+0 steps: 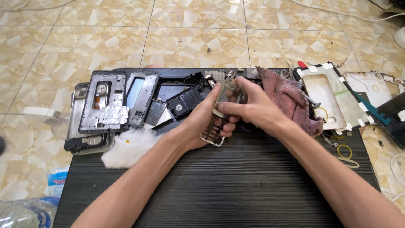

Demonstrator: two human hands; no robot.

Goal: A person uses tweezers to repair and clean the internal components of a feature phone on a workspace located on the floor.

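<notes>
Two hands, left hand and right hand, both clamped around a bare, silvery metal phone frame.

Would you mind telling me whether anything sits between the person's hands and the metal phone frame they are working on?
Nothing visible does: the left hand and right hand both grip the metal phone frame directly, above the black ribbed mat.

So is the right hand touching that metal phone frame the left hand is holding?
Touching. The head view shows the right hand with its fingers wrapped over the upper part of the metal phone frame, while the left hand grips it from below.
</notes>
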